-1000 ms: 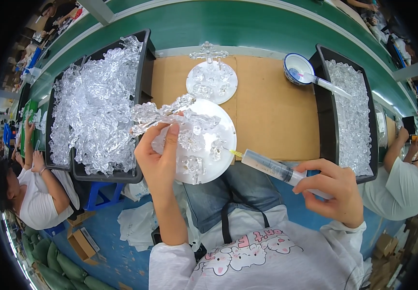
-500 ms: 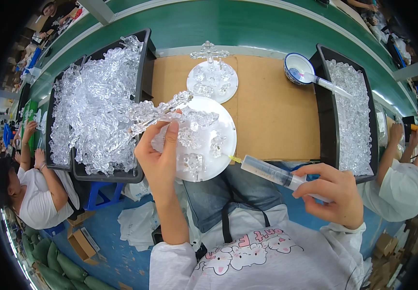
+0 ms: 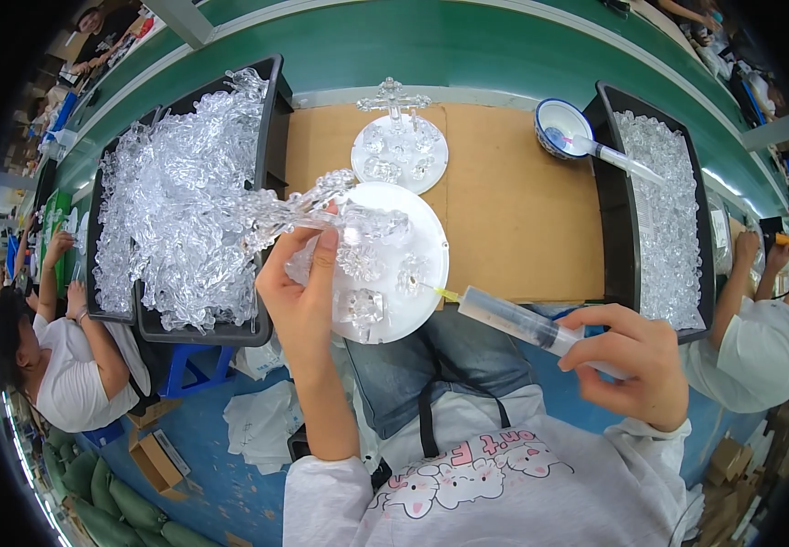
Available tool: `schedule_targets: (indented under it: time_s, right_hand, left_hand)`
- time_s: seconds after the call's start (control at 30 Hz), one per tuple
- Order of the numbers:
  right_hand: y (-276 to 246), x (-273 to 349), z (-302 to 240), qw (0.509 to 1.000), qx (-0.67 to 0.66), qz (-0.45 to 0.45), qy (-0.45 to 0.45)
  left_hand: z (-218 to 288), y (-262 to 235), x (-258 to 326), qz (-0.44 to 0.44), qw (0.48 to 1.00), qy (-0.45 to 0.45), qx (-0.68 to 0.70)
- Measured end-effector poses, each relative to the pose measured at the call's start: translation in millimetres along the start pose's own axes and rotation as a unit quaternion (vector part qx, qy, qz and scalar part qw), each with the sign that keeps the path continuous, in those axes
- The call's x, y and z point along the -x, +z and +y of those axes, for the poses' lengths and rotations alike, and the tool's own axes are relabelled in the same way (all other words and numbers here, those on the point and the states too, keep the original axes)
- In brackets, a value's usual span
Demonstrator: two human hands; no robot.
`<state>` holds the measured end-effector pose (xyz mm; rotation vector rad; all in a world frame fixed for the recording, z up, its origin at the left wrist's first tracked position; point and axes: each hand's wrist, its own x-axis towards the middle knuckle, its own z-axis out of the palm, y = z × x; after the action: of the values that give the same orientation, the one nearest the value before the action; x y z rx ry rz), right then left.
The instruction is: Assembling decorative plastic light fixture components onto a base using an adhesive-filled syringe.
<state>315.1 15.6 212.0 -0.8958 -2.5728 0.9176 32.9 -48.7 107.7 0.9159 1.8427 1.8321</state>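
Honestly, the hold makes sense: left grip (image 3: 294, 287) is pinching a clear plastic cross (image 3: 278, 217) between thumb and fingers, I guess to steady the white disc (image 3: 426, 239) tilted at the near edge of the cardboard-covered worktop (image 3: 522, 228). Right grip (image 3: 636, 365) has its fingers curled round a syringe (image 3: 513, 319), yellow needle (image 3: 447, 294) aimed left, just beside a small clear ornament (image 3: 410, 272) on the disc; can't tell if they touch. Spare syringe (image 3: 627, 166) lies from the bowl (image 3: 558, 117) across the right bin's rim, probably so its tip rests in the bowl
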Motion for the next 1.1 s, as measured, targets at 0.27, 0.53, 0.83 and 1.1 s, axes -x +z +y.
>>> schedule_targets:
  time_s: [0.27,0.53,0.83,1.1]
  right_hand:
    - [-8,7,0,0.996,-0.045,0.074,0.006]
    - [-12,16,12,0.973,-0.155,0.163,0.044]
    - [-32,31,47,0.937,-0.252,0.222,0.098]
    - [-45,45,88,0.923,-0.27,0.257,0.094]
  left_hand:
    - [-5,7,-1,-0.023,0.992,-0.041,0.118]
    - [13,22,-15,-0.013,0.963,-0.068,0.262]
    - [28,50,-92,0.015,0.979,0.032,0.2]
    - [6,105,-249,-0.023,0.981,0.111,0.157]
